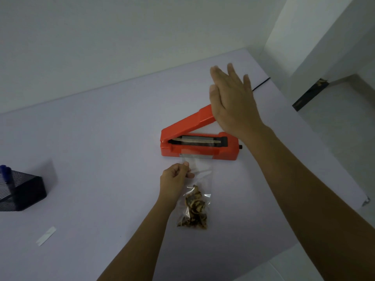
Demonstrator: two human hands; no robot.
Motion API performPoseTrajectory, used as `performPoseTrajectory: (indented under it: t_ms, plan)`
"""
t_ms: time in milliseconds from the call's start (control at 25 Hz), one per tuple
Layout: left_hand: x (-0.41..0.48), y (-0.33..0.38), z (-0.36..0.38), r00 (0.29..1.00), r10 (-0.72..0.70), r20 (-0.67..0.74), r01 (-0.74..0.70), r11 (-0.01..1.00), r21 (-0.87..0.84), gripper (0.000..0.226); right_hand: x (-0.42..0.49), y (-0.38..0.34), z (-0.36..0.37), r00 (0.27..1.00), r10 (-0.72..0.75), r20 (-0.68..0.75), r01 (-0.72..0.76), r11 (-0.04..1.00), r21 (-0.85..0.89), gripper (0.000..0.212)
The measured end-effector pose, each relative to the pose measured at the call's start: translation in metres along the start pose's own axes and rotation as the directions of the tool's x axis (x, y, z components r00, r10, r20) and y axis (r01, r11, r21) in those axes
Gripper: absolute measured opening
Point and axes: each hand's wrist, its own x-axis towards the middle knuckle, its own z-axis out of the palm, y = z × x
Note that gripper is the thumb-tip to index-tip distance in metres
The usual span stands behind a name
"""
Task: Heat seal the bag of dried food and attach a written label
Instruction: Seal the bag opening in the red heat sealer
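Note:
An orange heat sealer (199, 149) stands on the pale table (101, 138), its lid raised at the right end. A clear plastic bag (197, 191) holding brown dried food lies in front of it, with its open top edge against the sealer's front. My left hand (175, 179) pinches the bag's upper left edge. My right hand (233, 100) hovers flat, fingers spread, above the raised end of the lid, holding nothing. A white label strip (46, 236) lies on the table at the lower left.
A black mesh pen holder (22, 191) with a blue pen (7, 175) stands at the left edge. A black cable (261, 84) runs off the table's far right corner. The table's right edge drops to a white floor and wall.

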Motion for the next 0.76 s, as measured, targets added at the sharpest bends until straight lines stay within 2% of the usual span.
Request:
performPoseTrajectory:
  t_ms: [120,240,360,440,520,560,640,760]
  plan:
    - [0.001,0.002,-0.002,1.000,-0.003,0.009,0.003,1.000,0.003,0.032,0.009,-0.028,-0.009,0.998,-0.066,-0.026,0.069,0.982,0.173,0.050]
    - [0.002,0.002,-0.002,1.000,-0.001,0.012,0.001,1.000,0.010,0.033,0.014,-0.038,-0.022,0.989,-0.065,-0.133,0.105,0.939,0.328,0.049]
    - [0.000,0.002,-0.001,1.000,0.004,0.021,-0.004,1.000,0.002,0.032,0.011,-0.010,-0.023,0.983,0.048,-0.176,0.028,0.914,0.406,0.048]
    - [0.000,0.002,-0.001,1.000,-0.001,0.018,0.001,1.000,0.006,0.032,-0.001,0.024,-0.010,0.966,0.206,-0.154,-0.101,0.854,0.511,0.046]
    - [0.002,0.000,-0.001,1.000,-0.002,0.010,0.002,1.000,0.018,0.032,-0.022,0.060,0.009,0.919,0.385,-0.081,-0.281,0.787,0.550,0.046]
    - [0.003,-0.001,-0.001,1.000,-0.003,0.004,0.002,1.000,0.029,0.032,-0.034,0.077,0.020,0.900,0.437,-0.011,-0.370,0.775,0.513,0.050]
    - [0.003,-0.002,-0.001,1.000,-0.002,-0.010,0.002,0.999,0.042,0.029,-0.057,0.102,0.039,0.897,0.408,0.169,-0.441,0.811,0.385,0.062]
    - [0.003,0.001,0.002,0.999,0.009,-0.032,-0.007,0.999,0.049,0.022,-0.073,0.112,0.057,0.892,0.259,0.369,-0.377,0.879,0.293,0.080]
